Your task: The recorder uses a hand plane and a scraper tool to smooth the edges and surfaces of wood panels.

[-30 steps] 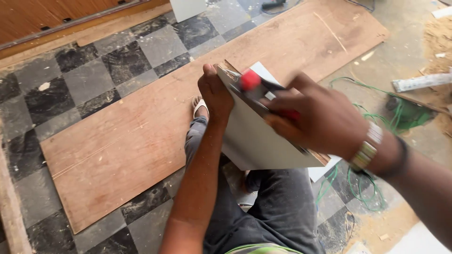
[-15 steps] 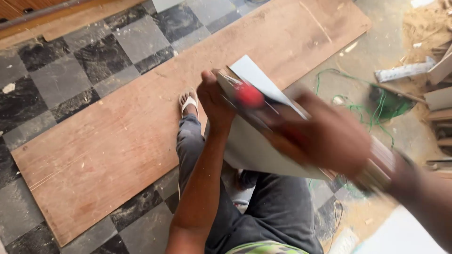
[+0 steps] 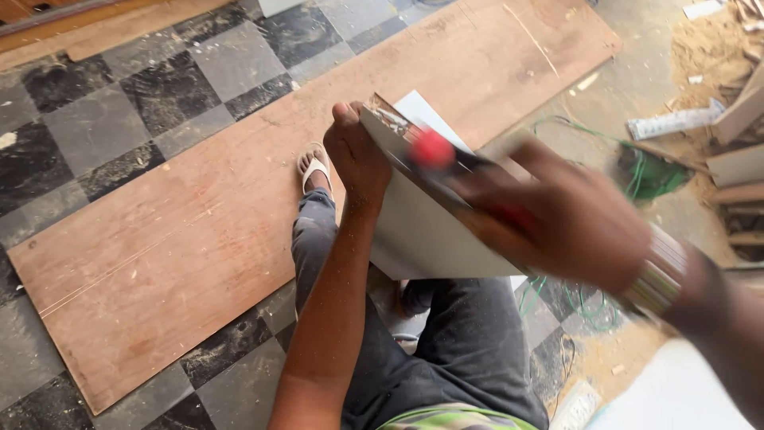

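While my left hand clamped the stiff, light white panel at 11 o'clock, my blurred right hand gripped a red-knobbed tool.

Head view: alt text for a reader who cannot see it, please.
The left hand steadies a white board on edge while the blurred right hand runs a red-knobbed tool along it, above a plywood sheet on a checkered floor.
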